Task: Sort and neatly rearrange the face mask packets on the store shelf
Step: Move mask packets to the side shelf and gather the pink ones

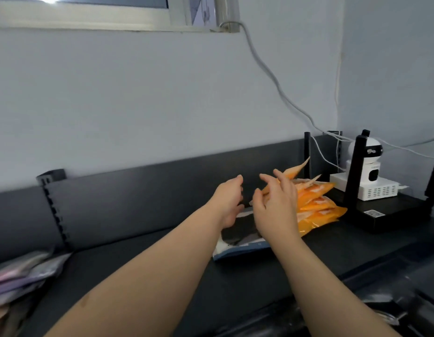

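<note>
A stack of orange mask packets [318, 205] leans on the black shelf top [162, 263], right of centre. In front of the stack lies a flat packet with a black mask and a blue-white edge [240, 242]. My left hand [229, 203] hovers above this packet's far left part, fingers relaxed and holding nothing. My right hand [275, 205] hangs spread in front of the orange stack, fingers loosely bent, gripping nothing that I can see. Another pile of pink, purple and grey packets [19, 280] sits at the far left edge.
A white security camera [368, 164] on a white box [371, 188] and a black router with antennas [391, 215] occupy the right end. White cables [272, 76] run down the wall. A black back panel [150, 190] borders the shelf behind.
</note>
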